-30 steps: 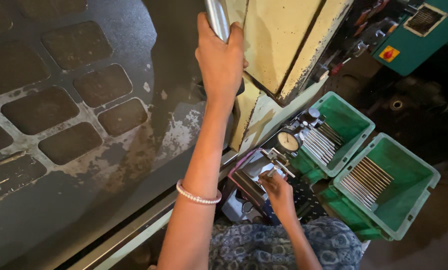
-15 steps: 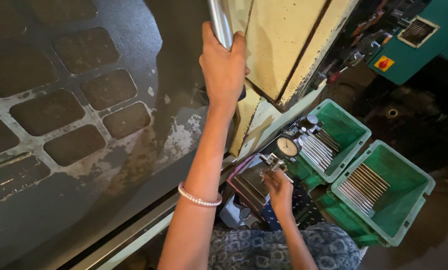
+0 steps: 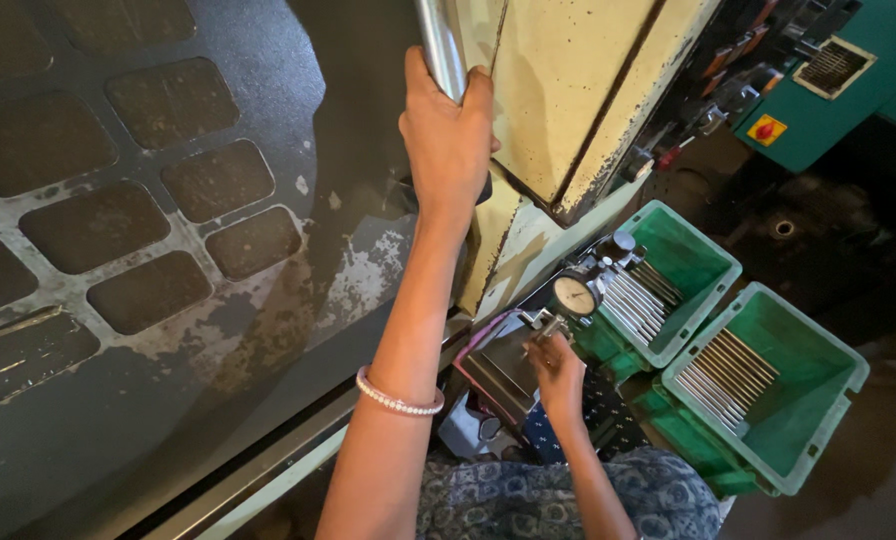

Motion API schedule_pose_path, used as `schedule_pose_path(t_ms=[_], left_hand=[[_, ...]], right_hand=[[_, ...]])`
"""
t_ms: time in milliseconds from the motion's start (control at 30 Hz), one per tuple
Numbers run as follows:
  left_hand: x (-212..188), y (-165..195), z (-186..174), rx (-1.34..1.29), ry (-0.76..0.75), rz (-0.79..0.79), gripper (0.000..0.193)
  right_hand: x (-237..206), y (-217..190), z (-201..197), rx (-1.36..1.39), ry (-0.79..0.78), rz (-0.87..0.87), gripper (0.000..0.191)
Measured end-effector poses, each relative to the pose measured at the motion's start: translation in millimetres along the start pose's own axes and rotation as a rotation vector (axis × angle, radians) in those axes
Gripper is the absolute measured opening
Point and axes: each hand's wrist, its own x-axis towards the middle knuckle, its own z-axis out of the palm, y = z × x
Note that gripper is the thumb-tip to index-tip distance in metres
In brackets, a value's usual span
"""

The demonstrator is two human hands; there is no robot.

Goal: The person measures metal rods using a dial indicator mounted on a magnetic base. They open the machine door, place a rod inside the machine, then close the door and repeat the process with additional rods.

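Note:
My left hand (image 3: 450, 135) is raised and wrapped around a shiny metal bar handle (image 3: 438, 40) on a cream machine door (image 3: 568, 90). A beaded bracelet (image 3: 396, 398) circles that wrist. Lower down, my right hand (image 3: 558, 375) rests at a small gauge stand with a round dial indicator (image 3: 574, 296), fingers pinched at a small metal part on its dark base (image 3: 498, 370). Whether the fingers hold a rod is hard to tell.
Two green plastic bins (image 3: 698, 250) (image 3: 818, 370) sit to the right, each with a row of several thin metal rods. A dark, worn machine panel (image 3: 148, 220) with recessed rounded squares fills the left. A teal cabinet (image 3: 848, 70) stands at the top right.
The view has shifted slightly; my left hand keeps its grip on the handle, and my right hand stays at the gauge stand with only a small move.

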Motion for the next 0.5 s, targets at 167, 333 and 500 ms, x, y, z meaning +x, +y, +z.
schedule_pose_path(t_ms=[167,333,500], left_hand=[[-0.5,1.1,-0.7,0.011,-0.008,-0.001,0.037],[0.2,1.8,-0.4,0.007,-0.004,-0.022,0.041],[0.9,2.3,0.0,0.004,0.008,-0.018,0.044]], right_hand=[[4.9,5.3,1.2,0.034,-0.004,-0.016,0.022],[4.2,4.2,0.9,0.004,0.009,0.02,0.023],[6.4,-0.8,1.7,0.0,0.01,0.008,0.025]])
